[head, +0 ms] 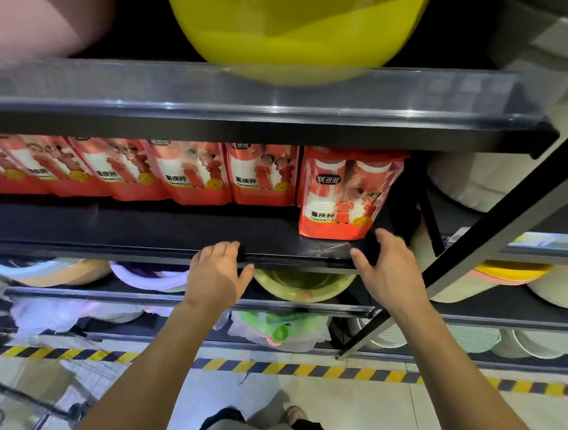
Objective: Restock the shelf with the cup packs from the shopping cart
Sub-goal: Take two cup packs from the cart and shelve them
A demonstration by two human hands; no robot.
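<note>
a row of glossy red plastic cup packs (193, 173) stands upright along the back of the black metal shelf (143, 223); one more red pack (344, 191) stands upright nearer the front edge, at the right end.

A yellow basin (297, 24) is set at the upper tier's (235, 94) front edge; striped hazard tape (335, 373) is laid across the floor (354, 406); cream tubs (473, 183) are seen rightward.
</note>
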